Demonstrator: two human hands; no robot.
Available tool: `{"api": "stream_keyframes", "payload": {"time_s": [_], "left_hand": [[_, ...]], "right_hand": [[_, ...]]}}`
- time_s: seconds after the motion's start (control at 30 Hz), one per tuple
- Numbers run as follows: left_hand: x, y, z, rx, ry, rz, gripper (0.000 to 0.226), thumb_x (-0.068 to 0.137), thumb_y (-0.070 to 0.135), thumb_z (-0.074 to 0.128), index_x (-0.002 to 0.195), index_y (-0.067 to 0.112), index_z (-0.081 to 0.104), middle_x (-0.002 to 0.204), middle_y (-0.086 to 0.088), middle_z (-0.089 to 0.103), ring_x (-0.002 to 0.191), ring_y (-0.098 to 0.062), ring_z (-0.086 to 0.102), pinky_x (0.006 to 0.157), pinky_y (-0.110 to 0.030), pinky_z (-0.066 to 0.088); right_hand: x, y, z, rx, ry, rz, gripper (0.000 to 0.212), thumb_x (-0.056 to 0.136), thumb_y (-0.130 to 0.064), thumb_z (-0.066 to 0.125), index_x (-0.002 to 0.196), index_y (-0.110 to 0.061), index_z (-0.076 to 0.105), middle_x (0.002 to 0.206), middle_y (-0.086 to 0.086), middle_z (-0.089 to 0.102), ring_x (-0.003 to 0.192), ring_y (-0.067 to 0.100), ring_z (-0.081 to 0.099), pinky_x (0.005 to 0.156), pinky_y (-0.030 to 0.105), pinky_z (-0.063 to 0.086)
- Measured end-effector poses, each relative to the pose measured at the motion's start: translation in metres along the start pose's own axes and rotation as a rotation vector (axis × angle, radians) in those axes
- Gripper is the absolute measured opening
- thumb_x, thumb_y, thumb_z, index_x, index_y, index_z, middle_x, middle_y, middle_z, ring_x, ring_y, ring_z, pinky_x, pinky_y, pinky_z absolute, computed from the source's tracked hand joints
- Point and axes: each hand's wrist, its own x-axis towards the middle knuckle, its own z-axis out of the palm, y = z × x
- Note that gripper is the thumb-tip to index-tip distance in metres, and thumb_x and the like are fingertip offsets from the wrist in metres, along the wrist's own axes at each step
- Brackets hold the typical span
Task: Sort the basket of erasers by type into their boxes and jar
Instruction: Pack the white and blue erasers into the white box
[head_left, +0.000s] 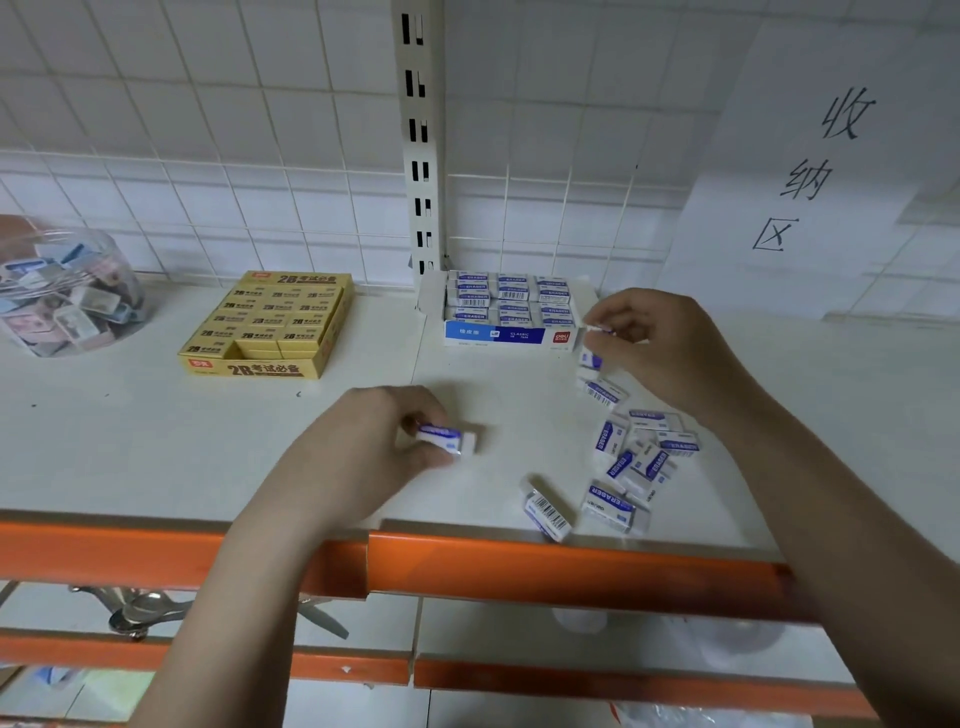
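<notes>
Erasers in white-and-blue paper sleeves lie scattered in a loose pile (631, 462) on the white shelf (208, 457), toward its front right, just behind the orange metal rail (519, 566). Your left hand (374, 447) sits near the middle of the shelf with its fingers (431, 457) curled round one white-and-blue sleeved eraser (447, 439), which it holds just above or on the surface; which of the two you cannot tell. Your right hand (654, 343) hovers beside the right end of the blue-and-white cardboard display box (511, 335), its fingertips pinching a small white eraser (597, 329), with more of the loose ones directly under it. That box stands against the white tiled wall (208, 156) at the foot of the slotted white upright (421, 145), and rows of the same blue-sleeved erasers fill it almost completely. To its left, well apart, stands the yellow cardboard box of 2B erasers (270, 325), mostly full, with a gap at its front left corner. At the far left edge stands the clear plastic jar (62, 291) holding mixed colourful erasers. A white paper sign with handwritten characters (810, 171) hangs on the wall at the right.
</notes>
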Motion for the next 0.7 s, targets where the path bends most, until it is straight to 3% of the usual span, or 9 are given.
{"api": "stream_keyframes", "payload": {"time_s": [0.1, 0.27, 0.43, 0.5, 0.6, 0.7], "left_hand": [[0.001, -0.004, -0.001, -0.048, 0.138, -0.039, 0.02, 0.08, 0.018, 0.07, 0.081, 0.033, 0.058, 0.08, 0.013, 0.065, 0.077, 0.0, 0.058, 0.065, -0.016, 0.043], [-0.002, -0.005, 0.006, -0.089, 0.252, -0.081, 0.017, 0.086, 0.022, 0.064, 0.102, 0.027, 0.066, 0.084, 0.009, 0.065, 0.075, -0.009, 0.059, 0.065, -0.008, 0.039], [-0.008, -0.012, 0.007, -0.078, 0.329, -0.079, 0.011, 0.089, 0.019, 0.061, 0.096, 0.027, 0.062, 0.085, 0.006, 0.065, 0.08, -0.015, 0.059, 0.07, -0.03, 0.046], [-0.01, -0.014, 0.006, -0.085, 0.34, -0.087, 0.01, 0.089, 0.018, 0.06, 0.095, 0.027, 0.059, 0.084, 0.006, 0.065, 0.08, -0.017, 0.06, 0.07, -0.033, 0.048], [-0.011, -0.018, 0.003, -0.112, 0.352, -0.093, 0.01, 0.089, 0.018, 0.06, 0.093, 0.026, 0.057, 0.084, 0.005, 0.066, 0.081, -0.019, 0.061, 0.071, -0.035, 0.049], [-0.01, -0.019, 0.002, -0.122, 0.353, -0.087, 0.013, 0.089, 0.014, 0.06, 0.092, 0.025, 0.056, 0.084, 0.006, 0.065, 0.082, -0.018, 0.062, 0.073, -0.033, 0.049]], "right_hand": [[0.022, 0.0, 0.009, 0.168, 0.045, 0.107, 0.009, 0.087, -0.008, 0.062, 0.09, -0.016, 0.064, 0.076, 0.006, 0.068, 0.056, 0.003, 0.06, 0.06, 0.019, 0.052], [0.071, 0.006, 0.031, 0.446, -0.031, 0.318, 0.011, 0.085, -0.003, 0.066, 0.083, -0.013, 0.064, 0.108, 0.018, 0.064, 0.095, 0.029, 0.067, 0.081, 0.039, 0.058], [0.095, 0.009, 0.052, 0.47, -0.049, 0.405, 0.017, 0.081, -0.004, 0.072, 0.094, -0.01, 0.061, 0.111, 0.019, 0.064, 0.095, 0.03, 0.067, 0.081, 0.038, 0.057], [0.099, 0.006, 0.056, 0.395, -0.067, 0.405, 0.02, 0.084, -0.005, 0.068, 0.102, -0.007, 0.06, 0.106, 0.018, 0.066, 0.083, 0.023, 0.069, 0.075, 0.032, 0.058], [0.097, 0.002, 0.058, 0.062, -0.112, 0.275, 0.025, 0.087, -0.011, 0.065, 0.111, -0.007, 0.059, 0.101, 0.013, 0.068, 0.069, 0.014, 0.064, 0.061, 0.024, 0.054], [0.096, 0.004, 0.058, -0.2, -0.086, 0.124, 0.028, 0.089, -0.016, 0.063, 0.115, -0.009, 0.06, 0.115, 0.011, 0.065, 0.089, 0.021, 0.064, 0.054, 0.019, 0.043]]}}
